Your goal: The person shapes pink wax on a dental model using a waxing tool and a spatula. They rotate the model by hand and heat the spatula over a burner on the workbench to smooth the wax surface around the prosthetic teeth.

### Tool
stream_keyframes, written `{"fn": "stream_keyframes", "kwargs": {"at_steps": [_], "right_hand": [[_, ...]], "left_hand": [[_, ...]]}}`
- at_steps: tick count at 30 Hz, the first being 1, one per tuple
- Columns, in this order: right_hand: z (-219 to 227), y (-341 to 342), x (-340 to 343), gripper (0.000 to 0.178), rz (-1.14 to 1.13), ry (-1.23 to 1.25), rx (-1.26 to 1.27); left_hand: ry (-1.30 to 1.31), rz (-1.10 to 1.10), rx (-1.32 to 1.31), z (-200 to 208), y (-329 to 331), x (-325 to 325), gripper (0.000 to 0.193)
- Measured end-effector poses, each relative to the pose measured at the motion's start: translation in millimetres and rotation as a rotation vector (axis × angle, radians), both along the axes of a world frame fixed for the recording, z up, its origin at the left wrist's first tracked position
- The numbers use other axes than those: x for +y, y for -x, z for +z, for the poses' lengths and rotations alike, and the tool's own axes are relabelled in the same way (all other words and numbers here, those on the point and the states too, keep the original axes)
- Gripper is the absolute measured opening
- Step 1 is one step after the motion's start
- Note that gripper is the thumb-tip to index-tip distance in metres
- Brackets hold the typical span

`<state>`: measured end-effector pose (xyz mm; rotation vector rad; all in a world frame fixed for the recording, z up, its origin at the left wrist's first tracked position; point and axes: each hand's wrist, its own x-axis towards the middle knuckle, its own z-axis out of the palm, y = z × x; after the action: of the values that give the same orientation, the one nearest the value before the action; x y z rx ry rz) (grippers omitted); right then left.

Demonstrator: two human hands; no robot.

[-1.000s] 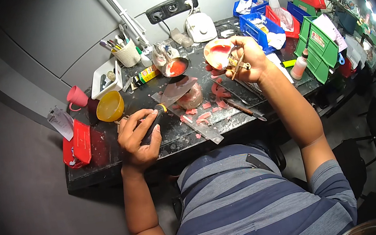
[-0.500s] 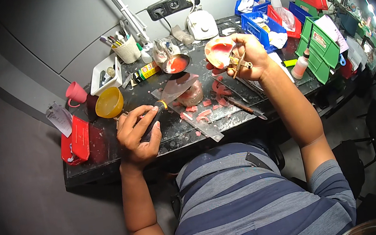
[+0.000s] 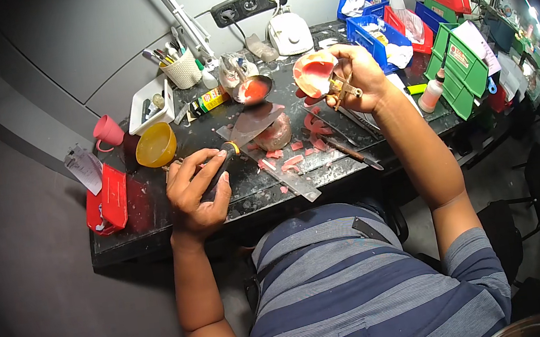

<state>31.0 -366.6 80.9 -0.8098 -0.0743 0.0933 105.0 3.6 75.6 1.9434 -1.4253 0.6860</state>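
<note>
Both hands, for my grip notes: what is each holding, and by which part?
Left hand: a broad-bladed spatula, by its dark handle. Right hand: a pale, red-lined piece, by its right side.

Holds a broad-bladed spatula (image 3: 254, 124) by its dark handle in the left grip (image 3: 196, 195), above the black worktop (image 3: 200, 131). Holds a hollow pinkish piece (image 3: 314, 74) with a brass-coloured fitting (image 3: 344, 90) in the right grip (image 3: 363, 79). Has pink scraps (image 3: 293, 162) lying there, a yellow bowl (image 3: 156, 146) farther left.
</note>
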Motion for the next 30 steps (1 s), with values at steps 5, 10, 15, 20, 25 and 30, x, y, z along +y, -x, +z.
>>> {"fn": "stream_keyframes", "kwargs": {"at_steps": [5, 10, 15, 20, 25, 30], "right_hand": [[3.2, 0.7, 2.0, 0.058, -0.008, 0.0, -0.025], [3.4, -0.9, 0.8, 0.058, -0.028, 0.063, 0.009], [4.4, -0.4, 1.5, 0.061, 0.013, 0.033, -0.002], [2.4, -2.7, 3.7, 0.064, -0.021, 0.002, 0.013], [1.7, -3.1, 2.5, 0.067, -0.011, -0.046, 0.035], [1.8, -2.6, 5.1, 0.066, -0.046, -0.14, 0.033]], "left_hand": [[-0.001, 0.003, 0.001, -0.5, -0.3, 0.1, 0.032], [0.003, -0.005, -0.001, 0.0, 0.5, -0.2, 0.033], [0.037, -0.025, -0.033, -2.3, -2.7, -1.7, 0.033], [0.039, -0.025, -0.037, -2.1, -2.5, -1.6, 0.034], [0.041, -0.02, -0.024, -1.7, -2.1, -1.3, 0.033], [0.023, -0.016, -0.021, 0.2, -0.8, -1.3, 0.032]]}}
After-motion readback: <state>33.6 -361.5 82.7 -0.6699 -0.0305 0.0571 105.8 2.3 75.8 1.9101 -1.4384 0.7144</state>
